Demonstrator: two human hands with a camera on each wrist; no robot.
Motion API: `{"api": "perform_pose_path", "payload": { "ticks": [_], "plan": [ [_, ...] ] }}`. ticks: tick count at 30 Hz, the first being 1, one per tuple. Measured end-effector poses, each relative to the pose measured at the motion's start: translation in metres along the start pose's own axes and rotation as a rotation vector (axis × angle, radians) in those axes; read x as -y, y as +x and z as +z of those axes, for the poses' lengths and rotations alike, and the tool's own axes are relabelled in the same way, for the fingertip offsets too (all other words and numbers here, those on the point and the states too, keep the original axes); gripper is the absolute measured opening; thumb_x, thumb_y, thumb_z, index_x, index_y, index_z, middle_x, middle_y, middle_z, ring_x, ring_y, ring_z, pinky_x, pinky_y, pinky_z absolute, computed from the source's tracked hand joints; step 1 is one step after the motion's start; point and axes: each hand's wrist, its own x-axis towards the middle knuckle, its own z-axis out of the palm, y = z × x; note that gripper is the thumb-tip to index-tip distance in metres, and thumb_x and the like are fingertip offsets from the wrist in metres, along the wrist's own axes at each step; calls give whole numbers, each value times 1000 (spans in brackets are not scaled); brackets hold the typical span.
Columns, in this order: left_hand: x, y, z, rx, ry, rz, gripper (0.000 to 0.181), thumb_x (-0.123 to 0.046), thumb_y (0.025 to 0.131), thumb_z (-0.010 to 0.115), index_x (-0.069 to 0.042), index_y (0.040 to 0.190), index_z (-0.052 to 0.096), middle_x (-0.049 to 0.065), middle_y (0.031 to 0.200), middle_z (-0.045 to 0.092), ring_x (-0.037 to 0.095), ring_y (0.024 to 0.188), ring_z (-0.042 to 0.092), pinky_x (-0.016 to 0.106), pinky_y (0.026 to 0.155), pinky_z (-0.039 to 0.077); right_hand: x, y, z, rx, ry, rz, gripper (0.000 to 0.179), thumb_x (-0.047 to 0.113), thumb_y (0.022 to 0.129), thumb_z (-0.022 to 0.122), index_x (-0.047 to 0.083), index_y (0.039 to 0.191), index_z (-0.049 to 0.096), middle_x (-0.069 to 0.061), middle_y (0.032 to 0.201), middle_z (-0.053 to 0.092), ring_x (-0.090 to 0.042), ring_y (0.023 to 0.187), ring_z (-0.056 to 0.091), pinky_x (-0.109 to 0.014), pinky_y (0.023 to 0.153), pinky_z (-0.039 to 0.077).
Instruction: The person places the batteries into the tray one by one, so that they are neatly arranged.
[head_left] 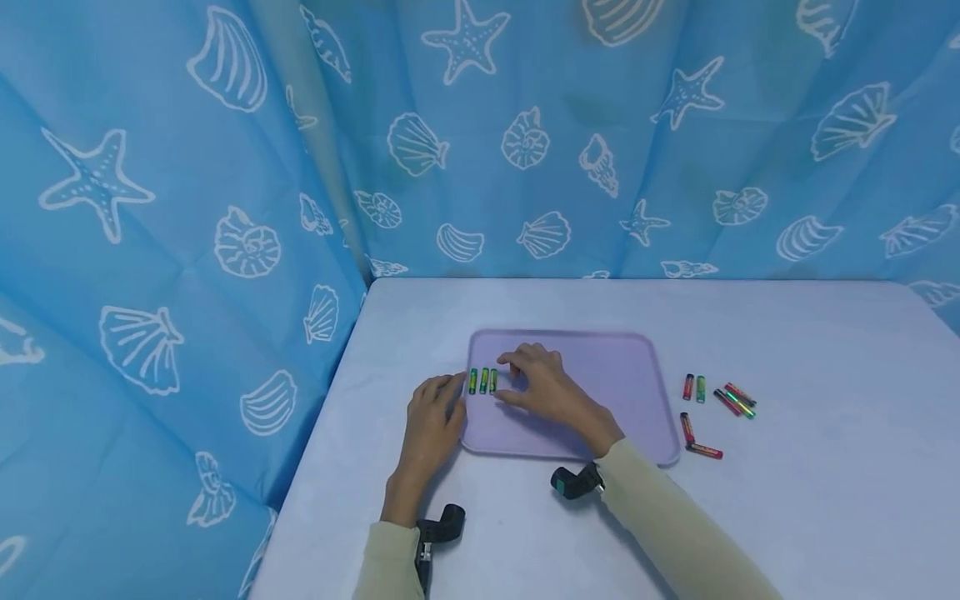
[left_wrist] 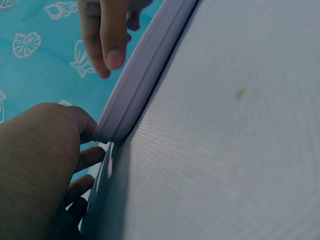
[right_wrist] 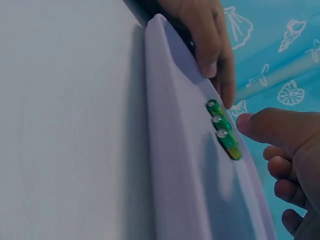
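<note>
Three green batteries (head_left: pixel 483 382) lie side by side at the left end of a shallow lilac tray (head_left: pixel 600 392). Over that end reaches my right hand (head_left: pixel 543 383), its thumb and forefinger spread apart just right of the third battery. In the right wrist view the thumb (right_wrist: pixel 265 124) stands out straight near the row, nothing between it and the other fingers. My left hand (head_left: pixel 431 421) rests along the tray's left side, relaxed fingers right at the rim; the left wrist view shows its thumb (left_wrist: pixel 82 122) against the tray's edge.
Right of the tray, several loose batteries lie on the white table (head_left: pixel 825 400): a red one (head_left: pixel 687 387) next to a green one (head_left: pixel 701 389), a cluster of three (head_left: pixel 735 400), and two red ones near the tray's lower right corner. A blue shell-print curtain (head_left: pixel 525 208) hangs behind.
</note>
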Motion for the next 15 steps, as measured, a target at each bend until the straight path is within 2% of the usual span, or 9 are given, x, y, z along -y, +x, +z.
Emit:
{"api": "perform_pose_path", "payload": {
  "ticks": [6, 15],
  "plan": [
    [-4, 2, -1, 27, 3, -43, 44, -22, 102, 52, -15, 145, 54, 7, 143, 52, 29, 141, 33, 50, 119, 22, -4, -19, -20, -40, -12, -11, 42, 26, 86, 80, 6, 122, 68, 2, 88, 53, -18, 90, 45, -40, 79, 30],
    [-5, 0, -1, 20, -19, -29, 44, -21, 102, 53, -12, 145, 54, 10, 141, 52, 32, 140, 34, 53, 118, 22, -25, -63, -57, -103, -46, 5, 42, 22, 86, 79, 6, 123, 67, -4, 93, 55, -19, 94, 46, -44, 84, 31]
  ]
}}
